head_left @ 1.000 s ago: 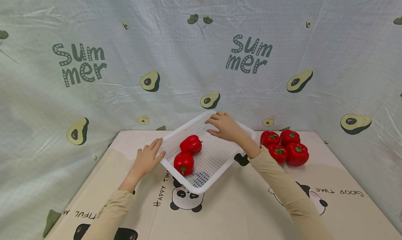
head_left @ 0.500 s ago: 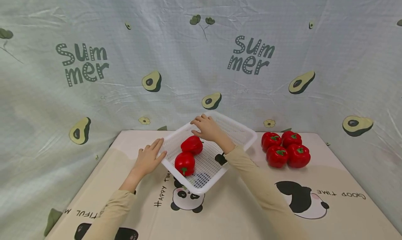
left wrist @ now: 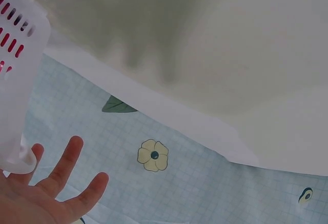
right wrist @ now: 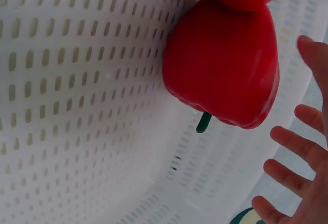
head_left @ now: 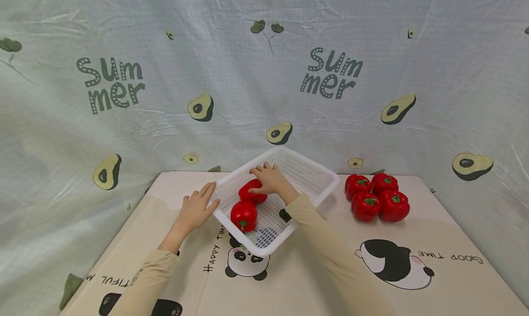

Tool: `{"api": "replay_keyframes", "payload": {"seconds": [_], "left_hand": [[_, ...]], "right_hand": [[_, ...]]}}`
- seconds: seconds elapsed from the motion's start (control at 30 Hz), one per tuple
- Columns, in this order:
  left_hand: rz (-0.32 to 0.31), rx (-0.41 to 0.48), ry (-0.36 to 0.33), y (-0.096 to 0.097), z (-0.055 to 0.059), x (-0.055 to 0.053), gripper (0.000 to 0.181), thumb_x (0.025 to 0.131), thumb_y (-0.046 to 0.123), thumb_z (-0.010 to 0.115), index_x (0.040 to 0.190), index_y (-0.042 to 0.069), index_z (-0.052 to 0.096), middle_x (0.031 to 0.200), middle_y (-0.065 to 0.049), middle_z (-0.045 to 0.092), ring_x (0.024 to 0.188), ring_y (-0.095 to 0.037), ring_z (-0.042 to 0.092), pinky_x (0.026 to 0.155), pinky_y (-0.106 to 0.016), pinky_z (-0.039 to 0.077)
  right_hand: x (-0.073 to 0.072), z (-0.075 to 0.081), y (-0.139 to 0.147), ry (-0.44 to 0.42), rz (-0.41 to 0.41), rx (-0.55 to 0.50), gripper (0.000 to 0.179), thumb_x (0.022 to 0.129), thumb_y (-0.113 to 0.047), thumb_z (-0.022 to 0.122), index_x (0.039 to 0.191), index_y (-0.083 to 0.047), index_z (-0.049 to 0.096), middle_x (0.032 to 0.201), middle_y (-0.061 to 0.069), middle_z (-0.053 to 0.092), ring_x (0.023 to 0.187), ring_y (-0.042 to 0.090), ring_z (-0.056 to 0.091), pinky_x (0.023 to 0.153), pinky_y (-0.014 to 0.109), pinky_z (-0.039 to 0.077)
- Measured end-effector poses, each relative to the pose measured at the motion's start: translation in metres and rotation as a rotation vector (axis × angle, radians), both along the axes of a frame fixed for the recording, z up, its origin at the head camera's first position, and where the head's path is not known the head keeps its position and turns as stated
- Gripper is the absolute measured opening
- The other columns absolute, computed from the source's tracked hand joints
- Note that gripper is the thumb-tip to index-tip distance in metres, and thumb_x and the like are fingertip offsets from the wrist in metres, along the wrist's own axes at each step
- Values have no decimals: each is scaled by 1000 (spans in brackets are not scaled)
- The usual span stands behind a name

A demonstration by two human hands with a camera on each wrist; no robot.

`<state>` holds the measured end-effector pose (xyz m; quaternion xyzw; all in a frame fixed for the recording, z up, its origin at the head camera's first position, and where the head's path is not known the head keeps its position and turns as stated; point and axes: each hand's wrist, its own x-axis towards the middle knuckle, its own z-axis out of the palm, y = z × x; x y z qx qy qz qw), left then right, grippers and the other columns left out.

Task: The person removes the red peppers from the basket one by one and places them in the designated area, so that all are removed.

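Observation:
A white perforated plastic basket (head_left: 285,233) stands at an angle in the middle of the table and holds two red bell peppers. In the head view one pepper (head_left: 244,215) sits nearer; the other pepper (head_left: 248,191) lies behind it on its side, partly hidden by my right hand (head_left: 270,180). That hand hovers over the basket with spread fingers. The right wrist view shows a gap between its fingers (right wrist: 292,139) and the green-stemmed pepper (right wrist: 223,65). My left hand (head_left: 196,210) touches the basket's left corner rim, its fingers fairly straight and spread.
Several more red bell peppers (head_left: 376,199) stand grouped to the right of the basket. A printed cloth (head_left: 380,302) with panda and dog drawings covers the table. Behind it hangs a pale curtain (head_left: 248,77) with avocado prints.
My right hand has moved left and lower, from the basket's far right side to over the pepper lying on its side. My left hand stays at the rim.

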<state>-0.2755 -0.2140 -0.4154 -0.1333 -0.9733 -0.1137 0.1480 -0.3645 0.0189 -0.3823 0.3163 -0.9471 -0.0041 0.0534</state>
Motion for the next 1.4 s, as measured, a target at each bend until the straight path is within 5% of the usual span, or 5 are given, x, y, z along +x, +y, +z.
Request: {"api": "replay_keyframes", "payload": {"seconds": [0.27,0.67,1.4], "left_hand": [[5,6,1,0,0,1,56,91,36,42,137,6,35,138,-15,40,105,-41,49,82,-60,34],[4,6,-15,-1,-1,0,57,91,37,42,138,6,33,139,-16,39,106,-41,48,84,-61,33],[-5,16,-21,-1,-1,-2,57,91,37,41,138,6,33,139,-16,38,106,-41,48,83,-61,32]], "right_hand": [[-5,-7,0,-14,-40,130,72,74,-52,62,135,-24,36,136,1,43,121,24,35,97,51,32],[-1,-10,-5,9,-29,290,72,71,-48,67,132,-21,41,128,0,49,120,21,36,99,46,31],[1,-5,-5,40,13,250,67,70,-42,69,127,-19,42,126,-1,52,117,20,40,96,44,35]]}}
